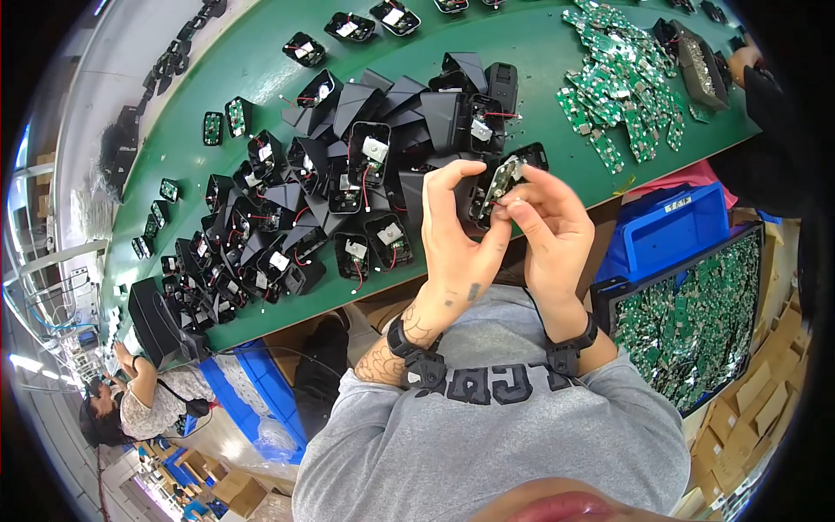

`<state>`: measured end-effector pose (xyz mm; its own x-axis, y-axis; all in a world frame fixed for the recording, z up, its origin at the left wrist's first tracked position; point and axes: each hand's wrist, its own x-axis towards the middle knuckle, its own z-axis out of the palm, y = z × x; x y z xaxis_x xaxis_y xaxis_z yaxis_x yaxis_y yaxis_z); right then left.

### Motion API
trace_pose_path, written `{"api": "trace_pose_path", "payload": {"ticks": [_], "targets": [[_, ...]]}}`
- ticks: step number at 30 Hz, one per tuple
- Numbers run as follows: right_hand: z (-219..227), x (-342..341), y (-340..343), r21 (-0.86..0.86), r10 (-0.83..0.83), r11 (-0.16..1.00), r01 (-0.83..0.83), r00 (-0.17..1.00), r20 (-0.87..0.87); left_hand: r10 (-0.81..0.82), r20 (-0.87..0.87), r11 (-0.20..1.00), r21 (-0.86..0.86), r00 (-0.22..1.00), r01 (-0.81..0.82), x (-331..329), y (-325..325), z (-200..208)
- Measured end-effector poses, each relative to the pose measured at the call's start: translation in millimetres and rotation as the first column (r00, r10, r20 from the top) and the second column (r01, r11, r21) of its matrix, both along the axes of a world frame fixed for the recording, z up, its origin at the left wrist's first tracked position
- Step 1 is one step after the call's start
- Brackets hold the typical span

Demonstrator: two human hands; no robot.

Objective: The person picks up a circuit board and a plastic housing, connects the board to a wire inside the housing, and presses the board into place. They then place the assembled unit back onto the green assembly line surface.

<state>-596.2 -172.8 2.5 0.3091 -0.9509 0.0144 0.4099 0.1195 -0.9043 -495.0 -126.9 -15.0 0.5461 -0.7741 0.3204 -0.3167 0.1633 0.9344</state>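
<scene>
A small green circuit board (502, 181) is tilted up between my hands, over an open black plastic housing (477, 205). My right hand (558, 230) pinches the board with curled fingers, its thumb near the board's lower end. Around the housing curves my left hand (457, 230), index finger at the far side and thumb at the near side, its tip close to the right thumb. The left hand's other fingers are hidden. Behind the right fingertips shows part of another black housing (534, 157). Just beyond, an open housing (484, 130) with a red wire lies on the green table (544, 96).
Many black housings (371, 150) with wires are heaped to my left. At the far right lie loose green boards (626, 83) and a grey bin (700, 74). A blue crate (674, 228) and a board-filled tray (687, 313) stand beside me. Other people work at both sides.
</scene>
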Motion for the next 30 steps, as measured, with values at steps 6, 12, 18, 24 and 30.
{"api": "trace_pose_path", "payload": {"ticks": [6, 12, 18, 24, 30], "targets": [[-8, -6, -3, 0.045, 0.021, 0.999, -0.022, 0.999, 0.032, 0.063, 0.307, 0.998, -0.017, 0.950, -0.060, 0, -2, 16], [3, -9, -9, 0.083, 0.134, 0.988, -0.129, 0.989, -0.060, 0.113, 0.379, 0.993, -0.058, 0.918, -0.098, 0, 0, 16], [3, -12, -12, 0.002, 0.167, 0.985, -0.170, 0.969, -0.184, 0.163, 0.426, 0.985, -0.115, 0.890, -0.125, 3, -2, 16], [10, -13, -11, 0.135, 0.246, 0.963, -0.234, 0.965, -0.086, 0.180, 0.429, 0.982, -0.122, 0.885, -0.141, 4, -2, 14], [8, -10, -11, 0.077, 0.280, 0.960, -0.270, 0.943, -0.178, 0.149, 0.511, 0.989, -0.100, 0.847, -0.113, 5, 0, 13]]}}
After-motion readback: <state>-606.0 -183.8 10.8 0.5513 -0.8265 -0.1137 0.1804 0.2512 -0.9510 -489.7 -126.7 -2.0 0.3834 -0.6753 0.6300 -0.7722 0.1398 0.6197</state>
